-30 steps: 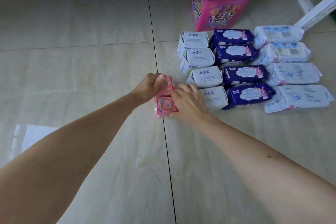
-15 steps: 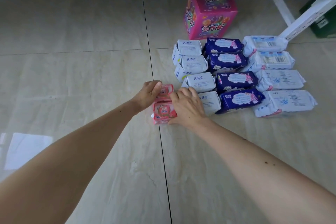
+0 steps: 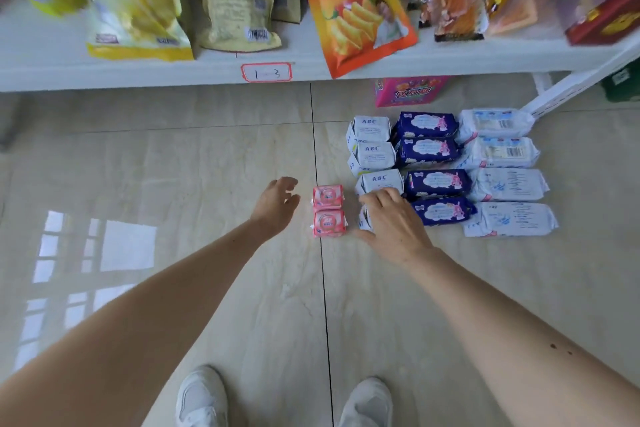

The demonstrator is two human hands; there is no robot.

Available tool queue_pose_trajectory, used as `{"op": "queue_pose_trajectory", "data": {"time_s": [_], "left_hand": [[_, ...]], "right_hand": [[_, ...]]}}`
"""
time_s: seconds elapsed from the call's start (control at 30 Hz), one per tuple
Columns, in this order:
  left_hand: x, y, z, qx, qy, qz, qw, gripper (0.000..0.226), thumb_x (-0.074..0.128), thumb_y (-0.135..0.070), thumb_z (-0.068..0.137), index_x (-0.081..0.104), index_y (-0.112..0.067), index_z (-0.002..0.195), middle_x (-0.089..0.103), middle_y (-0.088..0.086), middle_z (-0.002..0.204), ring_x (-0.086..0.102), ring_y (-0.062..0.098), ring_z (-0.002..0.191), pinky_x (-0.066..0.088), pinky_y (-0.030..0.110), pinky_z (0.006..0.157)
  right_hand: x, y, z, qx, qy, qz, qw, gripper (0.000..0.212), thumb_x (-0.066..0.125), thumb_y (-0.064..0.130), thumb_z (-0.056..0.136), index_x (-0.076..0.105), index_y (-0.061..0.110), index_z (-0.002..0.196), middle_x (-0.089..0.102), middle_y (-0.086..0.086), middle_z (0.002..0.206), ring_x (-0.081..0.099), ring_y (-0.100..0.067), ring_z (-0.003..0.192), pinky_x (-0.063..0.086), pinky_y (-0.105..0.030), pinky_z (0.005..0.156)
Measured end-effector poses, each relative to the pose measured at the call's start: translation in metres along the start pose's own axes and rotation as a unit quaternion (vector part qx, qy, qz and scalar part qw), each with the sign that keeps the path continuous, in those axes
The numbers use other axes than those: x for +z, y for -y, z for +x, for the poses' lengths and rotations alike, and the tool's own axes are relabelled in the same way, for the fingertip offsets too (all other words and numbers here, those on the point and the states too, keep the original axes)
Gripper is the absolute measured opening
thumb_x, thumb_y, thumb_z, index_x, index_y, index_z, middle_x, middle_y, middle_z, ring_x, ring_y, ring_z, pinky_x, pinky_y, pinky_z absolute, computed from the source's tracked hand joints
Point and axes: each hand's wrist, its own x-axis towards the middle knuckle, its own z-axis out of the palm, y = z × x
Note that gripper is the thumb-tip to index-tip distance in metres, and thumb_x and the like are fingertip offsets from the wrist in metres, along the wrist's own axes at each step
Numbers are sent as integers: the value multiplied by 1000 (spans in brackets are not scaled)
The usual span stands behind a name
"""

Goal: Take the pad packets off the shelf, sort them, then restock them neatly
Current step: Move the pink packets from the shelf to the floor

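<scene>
Pink packets [image 3: 328, 211]: two small, glossy, squarish packs, end to end on the pale tile floor [image 3: 173, 184], left of the sorted rows.
Left hand [image 3: 277, 206]: fingers loose, let go since a moment ago.
Right hand [image 3: 393, 222]: spread flat over the nearest white ABC packet [image 3: 364, 217], no longer on the pink.

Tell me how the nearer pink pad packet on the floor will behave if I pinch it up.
The nearer pink plastic-wrapped pad packet looks small and puffy, so probably light and squashy. Its glossy wrap may slip in the fingers. It lies flat against the farther pink packet, so it's unlikely to roll, though lifting may nudge that neighbour.
</scene>
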Motion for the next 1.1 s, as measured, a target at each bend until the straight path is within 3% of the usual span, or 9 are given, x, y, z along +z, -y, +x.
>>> {"op": "queue_pose_trajectory", "data": {"time_s": [0.17,0.33,0.47,0.63,0.73,0.87,1.0,1.1], "left_hand": [[-70,-98,-63,18,-15,1,1000,33,49,-10,94,52,-7,127,51,8,127,60,23,105,48,29,81],[-150,-199,-128,48,14,8,999,30,54,-9,91,57,-7,121,56,9,122,64,22,98,47,26,82],[-219,-272,-175,55,28,-24,998,26,55,-12,91,59,-11,116,59,3,117,62,19,98,44,24,72],[-309,-342,-221,103,16,-44,994,21,57,-9,89,63,-12,109,64,2,110,61,17,94,47,26,82],[-357,-375,-240,149,11,-22,989,21,57,-9,89,65,-12,108,67,2,108,62,17,93,46,24,79],[-415,-414,-254,212,7,24,977,21,55,-9,89,67,-12,105,68,4,106,64,19,94,53,34,84],[-463,-447,-250,248,3,61,967,23,53,-12,90,66,-14,109,65,-3,108,61,12,99,49,25,85],[-491,-466,-235,269,-7,102,958,21,53,-12,90,65,-15,108,67,-2,107,62,14,98,50,27,82]], "right_hand": [[-119,25,-44,16,-4,34,999,47,66,37,85,53,9,120,55,-7,119,45,-25,115,42,-35,96],[-245,66,-80,3,-7,42,999,42,63,35,87,53,8,118,55,-7,121,46,-25,115,41,-34,97],[-351,104,-94,-2,-17,43,999,34,52,28,95,53,9,122,54,-7,124,46,-26,117,41,-34,96],[-468,150,-104,-30,-45,2,999,34,46,27,98,52,7,124,53,-8,126,44,-26,119,34,-32,97],[-521,170,-104,-40,-72,-27,996,33,47,27,96,56,7,120,54,-9,125,46,-26,117,38,-34,96],[-578,192,-98,-42,-103,-79,991,30,50,31,95,59,9,113,57,-7,119,48,-25,113,42,-37,96],[-623,204,-89,-29,-122,-121,985,29,49,34,95,62,12,111,59,-5,114,51,-23,108,48,-39,91],[-649,205,-75,-27,-131,-129,983,31,50,34,95,61,11,113,59,-5,114,51,-23,108,49,-40,90]]}}
